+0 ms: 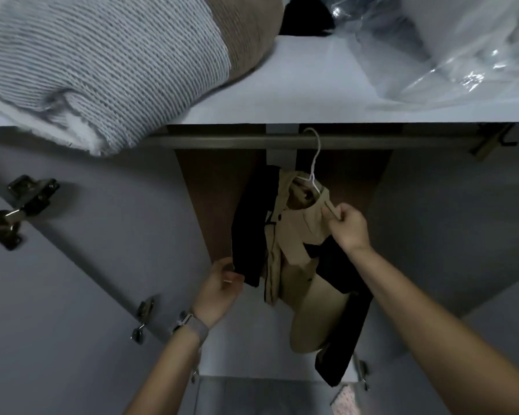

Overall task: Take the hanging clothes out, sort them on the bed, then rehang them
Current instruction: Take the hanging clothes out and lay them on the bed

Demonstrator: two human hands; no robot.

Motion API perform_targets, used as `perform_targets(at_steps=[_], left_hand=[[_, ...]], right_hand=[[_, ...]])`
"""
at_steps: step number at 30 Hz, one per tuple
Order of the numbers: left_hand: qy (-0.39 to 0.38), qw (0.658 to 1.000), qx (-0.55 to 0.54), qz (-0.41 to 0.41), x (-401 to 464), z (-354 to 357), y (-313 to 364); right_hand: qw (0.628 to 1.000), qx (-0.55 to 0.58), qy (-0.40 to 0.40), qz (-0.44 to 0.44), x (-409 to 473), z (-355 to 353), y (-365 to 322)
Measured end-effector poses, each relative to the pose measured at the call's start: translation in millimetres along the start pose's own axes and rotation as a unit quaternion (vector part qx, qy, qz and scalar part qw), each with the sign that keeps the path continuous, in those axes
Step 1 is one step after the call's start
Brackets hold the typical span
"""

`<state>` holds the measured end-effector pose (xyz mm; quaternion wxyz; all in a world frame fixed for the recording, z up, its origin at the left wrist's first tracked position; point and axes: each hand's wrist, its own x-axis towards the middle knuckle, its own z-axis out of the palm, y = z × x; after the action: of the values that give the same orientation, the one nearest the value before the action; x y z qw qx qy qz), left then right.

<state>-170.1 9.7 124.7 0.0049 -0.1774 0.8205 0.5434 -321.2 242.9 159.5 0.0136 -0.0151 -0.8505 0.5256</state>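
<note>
1. The wardrobe door (72, 265) stands open at the left, and three metal hinges (18, 205) show on it: one large one high up, two smaller ones lower down.
2. On the shelf (297, 94) above the rail lie one folded knit blanket (102, 70) at its left end, overhanging the front edge, and one clear plastic-wrapped bundle (462, 55) at its right end; something dark sits between them at the back, too dim to name.
3. The left hand (219, 292), with a watch strap on its wrist, is at the lower edge of the black garment (249, 235); its fingers are curled at the hem and seem to pinch it, though the contact is partly hidden.
4. One rail (282, 142) runs under the shelf's front edge. I count one white wire hanger (313, 163) hooked on it, near the middle.
5. The hanging clothes are one beige jacket (294, 235) with black cloth on both sides of it; whether that black is one garment or two I cannot tell.
6. The right hand (351, 226) pinches the jacket's shoulder just under the hanger, fingers clamped on the cloth.
7. My judgement: either the task is only starting, with this bundle not yet lifted off, or rehanging is under way. No bed is in view, so nothing shows which.
</note>
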Motion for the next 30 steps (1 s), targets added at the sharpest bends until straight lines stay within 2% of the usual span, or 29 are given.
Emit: perform_targets(at_steps=[3, 7, 9, 11, 12, 14, 16, 20, 24, 27, 30], left_hand=[[0.017, 0.998, 0.021, 0.055, 9.1, -8.2, 22.6], [0.061, 0.973, 0.092, 0.201, 19.7, -10.1, 68.4], [0.073, 0.939, 0.199, 0.269, 28.4, -5.8, 84.0], [0.089, 0.883, 0.313, 0.339, 35.2, 1.6, 96.7], [0.073, 0.863, 0.339, 0.367, 36.8, 7.3, 102.6], [-0.021, 0.849, 0.347, 0.397, 36.7, 22.5, 112.2], [-0.11, 0.838, 0.34, 0.412, 27.7, 41.4, 117.2], [-0.094, 0.818, 0.257, 0.506, -16.7, 84.6, 119.5], [-0.119, 0.774, 0.245, 0.572, -90.9, 119.2, 125.3], [-0.177, 0.734, 0.236, 0.612, -171.0, 146.0, 127.0], [-0.245, 0.678, 0.221, 0.656, -264.9, 173.6, 126.0]], right_hand=[[0.998, -0.026, 0.001, -0.052, -8.5, -25.6, -11.8], [0.994, -0.065, 0.008, -0.09, -39.3, -67.6, -10.8], [0.992, -0.08, -0.011, -0.1, -65.3, -84.6, -6.2], [0.991, -0.073, -0.052, -0.098, -94.8, -98.2, -0.6], [0.991, -0.062, -0.07, -0.094, -109.8, -104.6, 2.0], [0.992, -0.05, -0.072, -0.086, -139.3, -118.4, 7.4], [0.996, -0.052, -0.03, -0.07, -168.5, -132.8, 12.5], [0.988, -0.087, 0.122, -0.02, -250.0, -158.2, 25.4], [0.934, -0.193, 0.297, 0.041, -369.7, -169.7, 37.7], [0.892, -0.233, 0.372, 0.11, -476.6, -171.4, 44.3], [0.847, -0.232, 0.435, 0.199, -580.8, -166.6, 46.4]])
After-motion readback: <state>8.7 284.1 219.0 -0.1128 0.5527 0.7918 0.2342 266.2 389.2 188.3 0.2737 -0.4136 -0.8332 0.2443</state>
